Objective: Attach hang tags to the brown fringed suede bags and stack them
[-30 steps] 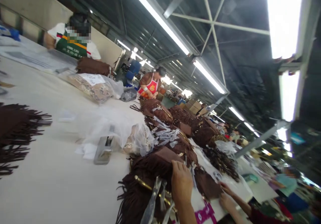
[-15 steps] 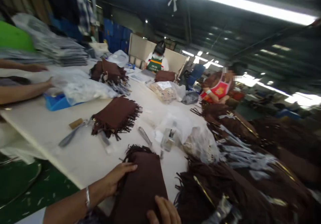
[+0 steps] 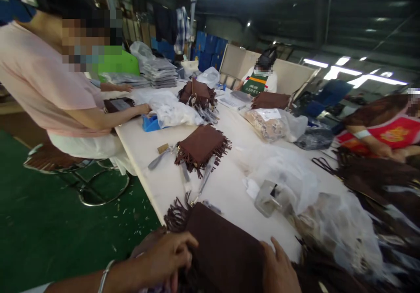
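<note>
A dark brown fringed bag [image 3: 226, 249] lies at the near edge of the white table [image 3: 147, 170]. My left hand [image 3: 170, 258] is at its left side by the fringe, fingers bent; whether they grip the fringe is unclear. At the bag's right edge is my right hand [image 3: 280, 269], its thumb side against the bag and the lower part cut off by the frame. Beyond them sits another brown fringed bag [image 3: 203, 143] with wrapped grey straps and a tan tag [image 3: 163, 148].
Clear plastic bags [image 3: 285, 170] and a grey dispenser [image 3: 269, 198] lie right of centre. Brown bags [image 3: 377, 174] are heaped at the right. A seated person [image 3: 59, 82] works at the left; two other people [image 3: 257, 80] [image 3: 383, 131] are farther off.
The view has swung left, bringing the seated person into sight. The near brown bag now lies turned more sideways, and my left hand has shifted down its left side.
</note>
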